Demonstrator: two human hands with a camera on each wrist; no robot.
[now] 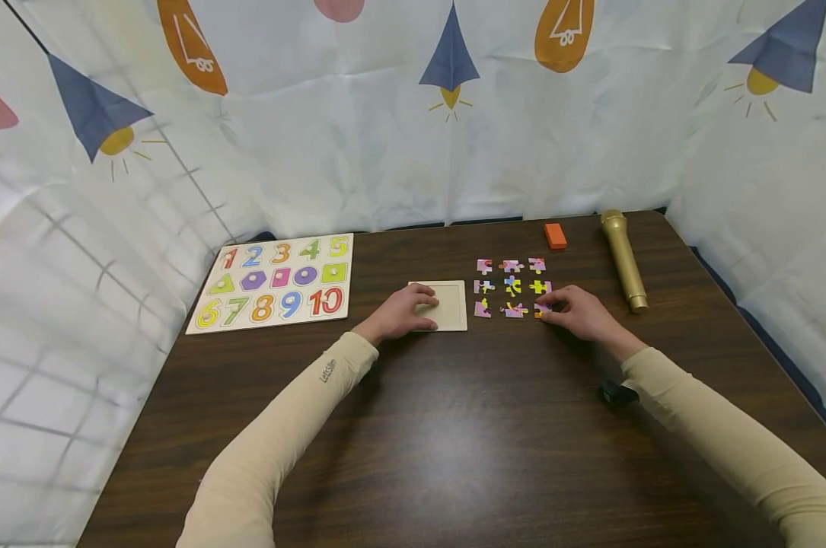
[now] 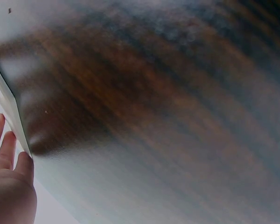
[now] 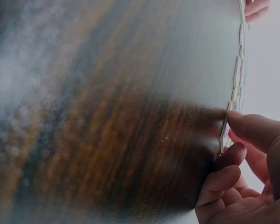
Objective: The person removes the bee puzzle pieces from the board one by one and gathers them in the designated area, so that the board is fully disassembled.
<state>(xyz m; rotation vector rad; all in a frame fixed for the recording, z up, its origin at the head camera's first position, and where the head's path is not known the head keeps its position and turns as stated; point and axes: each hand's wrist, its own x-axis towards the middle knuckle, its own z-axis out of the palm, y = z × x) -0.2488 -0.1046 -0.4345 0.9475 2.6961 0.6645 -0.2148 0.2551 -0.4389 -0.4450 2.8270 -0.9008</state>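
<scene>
My left hand point(image 1: 406, 312) rests on the left part of a square pale wooden puzzle tray point(image 1: 457, 306), its fingers spread loosely over the base. In the left wrist view, the fingers point(image 2: 7, 149) lie along the tray's edge. To the tray's right, several pink and yellow jigsaw pieces point(image 1: 512, 286) lie apart in rows. At the near right corner of these rows, my right hand point(image 1: 580, 312) pinches a jigsaw piece point(image 1: 540, 310) between thumb and finger. That piece point(image 3: 225, 128) appears edge-on at table level in the right wrist view.
A number and shape board point(image 1: 275, 283) lies at the left. Behind the jigsaw pieces is an orange block point(image 1: 555, 236), and a gold microphone point(image 1: 623, 259) lies to the far right. A patterned white curtain point(image 1: 385, 137) hangs behind the dark wooden table point(image 1: 440, 426).
</scene>
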